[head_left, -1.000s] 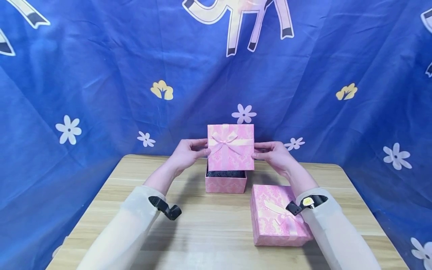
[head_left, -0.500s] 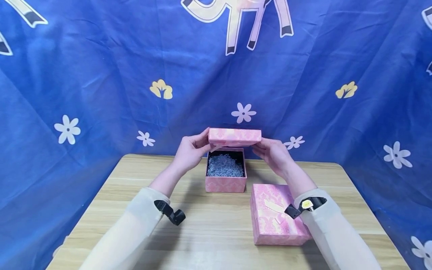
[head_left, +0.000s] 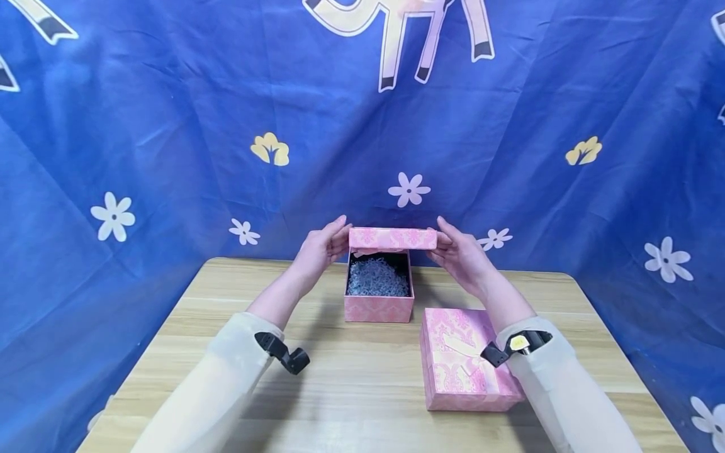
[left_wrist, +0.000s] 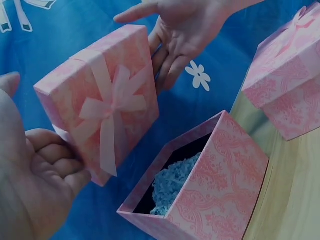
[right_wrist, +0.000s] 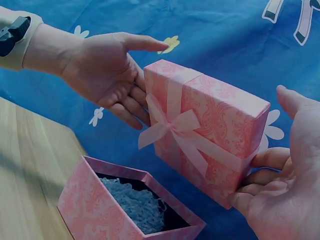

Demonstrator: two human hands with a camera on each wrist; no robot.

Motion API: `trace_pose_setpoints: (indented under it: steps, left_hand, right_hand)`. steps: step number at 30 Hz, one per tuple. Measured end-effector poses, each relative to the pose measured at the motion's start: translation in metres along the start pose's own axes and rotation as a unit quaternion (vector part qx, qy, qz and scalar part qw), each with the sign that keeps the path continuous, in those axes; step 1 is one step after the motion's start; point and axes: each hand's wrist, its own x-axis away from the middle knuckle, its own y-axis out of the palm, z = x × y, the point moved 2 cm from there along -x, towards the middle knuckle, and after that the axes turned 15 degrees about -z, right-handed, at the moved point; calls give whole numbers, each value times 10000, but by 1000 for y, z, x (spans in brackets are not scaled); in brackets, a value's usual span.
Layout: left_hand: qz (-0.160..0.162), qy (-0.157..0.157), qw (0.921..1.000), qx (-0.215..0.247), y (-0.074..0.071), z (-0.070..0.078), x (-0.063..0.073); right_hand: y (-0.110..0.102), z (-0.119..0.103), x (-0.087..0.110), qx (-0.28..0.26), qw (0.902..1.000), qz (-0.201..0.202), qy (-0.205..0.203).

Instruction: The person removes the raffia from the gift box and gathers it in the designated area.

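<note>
A pink gift box lid [head_left: 392, 239] with a ribbon bow hangs over the back of an open pink box [head_left: 378, 309], tilted so its side faces the head camera. Its bow-topped face [left_wrist: 111, 110] shows in both wrist views. My left hand [head_left: 314, 255] has its fingers against the lid's left side, thumb raised off it. On the opposite side, my right hand [head_left: 461, 261] holds the lid likewise between the two hands, its thumb lifted too. Blue-grey shredded paper [head_left: 376, 279] fills the open box.
Another pink box [head_left: 461, 371], lidded and tied with a bow, stands on the wooden table [head_left: 351, 377] at front right, under my right forearm. A blue patterned cloth [head_left: 187, 138] hangs behind the table's back edge.
The lid has tipped from showing its bow face to showing its side, uncovering the shredded paper. Since half a second ago it sits slightly lower, and both thumbs have lifted off it.
</note>
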Motion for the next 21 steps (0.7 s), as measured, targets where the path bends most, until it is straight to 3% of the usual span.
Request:
trace_pose_setpoints:
  steps: [4,12,21]
  left_hand:
    - [102,-65,9999,-111,2,0,-2]
    - [-48,19,9996,-289,5,-2,-2]
    - [-512,18,9986,-116,6,0,1]
  right_hand:
    - [2,1,1,47,9999,111,-14]
    - [2,0,3,-149,9998,-22,-126]
    - [-3,0,8,-227,9986,-399,-255]
